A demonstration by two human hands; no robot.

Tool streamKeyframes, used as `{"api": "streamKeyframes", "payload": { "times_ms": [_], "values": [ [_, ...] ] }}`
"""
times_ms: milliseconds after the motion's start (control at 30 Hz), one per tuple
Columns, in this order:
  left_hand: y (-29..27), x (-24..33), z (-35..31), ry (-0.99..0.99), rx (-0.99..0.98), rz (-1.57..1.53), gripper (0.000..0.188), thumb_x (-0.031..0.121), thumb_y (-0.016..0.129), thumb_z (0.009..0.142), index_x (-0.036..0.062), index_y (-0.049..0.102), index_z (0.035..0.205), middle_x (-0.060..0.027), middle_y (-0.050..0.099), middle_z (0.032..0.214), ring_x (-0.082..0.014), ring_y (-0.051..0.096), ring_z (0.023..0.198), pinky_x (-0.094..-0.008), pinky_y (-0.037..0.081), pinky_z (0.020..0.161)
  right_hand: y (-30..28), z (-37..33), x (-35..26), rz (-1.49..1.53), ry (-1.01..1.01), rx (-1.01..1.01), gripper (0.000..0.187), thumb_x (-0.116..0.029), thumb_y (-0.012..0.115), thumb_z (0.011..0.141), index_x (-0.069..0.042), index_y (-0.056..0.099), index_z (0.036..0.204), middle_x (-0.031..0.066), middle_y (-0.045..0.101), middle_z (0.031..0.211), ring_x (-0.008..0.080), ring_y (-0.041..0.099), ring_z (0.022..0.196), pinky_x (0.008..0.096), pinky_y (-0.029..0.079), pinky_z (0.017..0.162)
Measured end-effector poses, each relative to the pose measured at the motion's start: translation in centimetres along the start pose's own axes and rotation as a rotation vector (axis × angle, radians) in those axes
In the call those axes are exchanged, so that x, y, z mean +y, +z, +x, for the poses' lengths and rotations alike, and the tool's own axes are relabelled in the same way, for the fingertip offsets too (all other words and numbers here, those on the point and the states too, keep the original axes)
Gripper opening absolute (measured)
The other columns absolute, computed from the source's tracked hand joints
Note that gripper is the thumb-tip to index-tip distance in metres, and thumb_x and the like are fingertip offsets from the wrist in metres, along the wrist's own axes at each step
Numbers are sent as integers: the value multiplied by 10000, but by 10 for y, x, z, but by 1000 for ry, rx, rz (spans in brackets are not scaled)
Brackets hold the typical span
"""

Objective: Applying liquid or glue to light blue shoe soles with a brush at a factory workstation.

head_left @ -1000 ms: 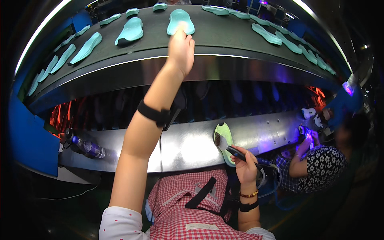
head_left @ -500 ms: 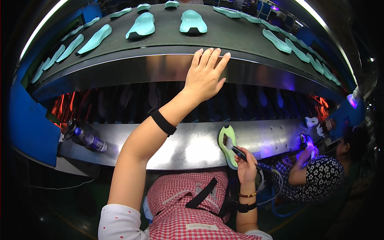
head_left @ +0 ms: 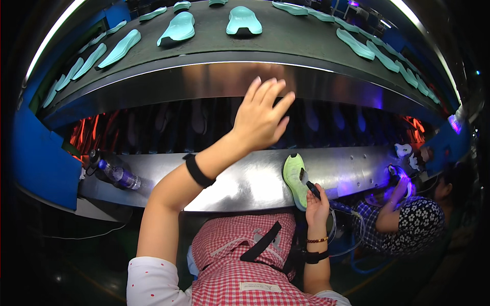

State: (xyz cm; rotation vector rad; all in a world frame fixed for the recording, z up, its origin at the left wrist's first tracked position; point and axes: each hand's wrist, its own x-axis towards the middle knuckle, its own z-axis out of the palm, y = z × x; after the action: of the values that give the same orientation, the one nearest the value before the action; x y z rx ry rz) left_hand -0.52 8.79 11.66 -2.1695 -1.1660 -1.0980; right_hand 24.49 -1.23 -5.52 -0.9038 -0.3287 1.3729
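Note:
My left hand (head_left: 260,115) is raised in front of the conveyor's metal front edge (head_left: 204,81), fingers spread and holding nothing. On the steel ledge below (head_left: 245,188) lies a yellow-green shoe sole (head_left: 293,172) with a dark patch at its tip. My right hand (head_left: 317,209), at the sole's near right side, is closed around the black handle of a brush (head_left: 312,190). The dark bristles are at the sole's right edge, around its middle. The sole's near end is partly beside my fingers.
Teal shoe soles (head_left: 244,21) stand in rows on the dark conveyor belt (head_left: 209,41). A water bottle (head_left: 120,176) lies at the ledge's left end. Red-glowing heaters (head_left: 87,135) show beneath the conveyor. A co-worker (head_left: 408,219) handles a purple-lit piece at right.
My left hand has come back off the conveyor's edge, toward me. My right hand has turned and shifted slightly right, and the brush has moved from the sole's middle to its right edge.

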Motion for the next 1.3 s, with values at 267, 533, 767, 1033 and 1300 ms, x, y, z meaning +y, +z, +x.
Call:
{"api": "streamKeyframes", "payload": {
  "times_ms": [267, 533, 767, 1033, 1300],
  "values": [
    [7, 34, -90, 118, -201, -412, 215, 182, 703, 626, 104, 598, 796, -54, 503, 857, -233, 496, 772, -337, 402, 656, -41, 68, 35, 118, 135, 151, 352, -214, 487, 866, 50, 498, 1098, 161, 551, 1036, 255, 546, 968, 316, 459, 865],
    [6, 51, -129, 53, -202, -518, 230, 209, 705, 611, 97, 521, 531, -11, 485, 673, -177, 492, 693, -303, 380, 605, -49, 85, 63, 222, 179, 195, 457, -298, 487, 861, 22, 445, 1184, 137, 506, 1126, 245, 492, 1074, 324, 405, 905],
    [5, 53, -135, 100, -112, -557, 212, 201, 702, 610, 105, 522, 551, 1, 461, 614, -169, 490, 632, -294, 382, 581, -59, 89, 67, 234, 210, 224, 436, -285, 489, 855, 7, 466, 1179, 113, 528, 1113, 237, 518, 1044, 315, 424, 878],
    [8, 56, -131, 178, -109, -610, 191, 214, 703, 625, 106, 550, 661, 3, 469, 652, -153, 477, 598, -275, 367, 537, -61, 98, 68, 294, 194, 228, 444, -319, 426, 882, 10, 466, 1178, 172, 510, 1168, 262, 493, 1104, 339, 421, 902],
    [15, 62, -128, 191, -141, -655, 244, 208, 700, 608, 102, 480, 586, -20, 469, 686, -160, 464, 583, -282, 354, 516, -66, 113, 75, 351, 300, 272, 565, -414, 370, 881, 53, 414, 1197, 149, 458, 1244, 261, 427, 1173, 339, 392, 925]
  ]
}}
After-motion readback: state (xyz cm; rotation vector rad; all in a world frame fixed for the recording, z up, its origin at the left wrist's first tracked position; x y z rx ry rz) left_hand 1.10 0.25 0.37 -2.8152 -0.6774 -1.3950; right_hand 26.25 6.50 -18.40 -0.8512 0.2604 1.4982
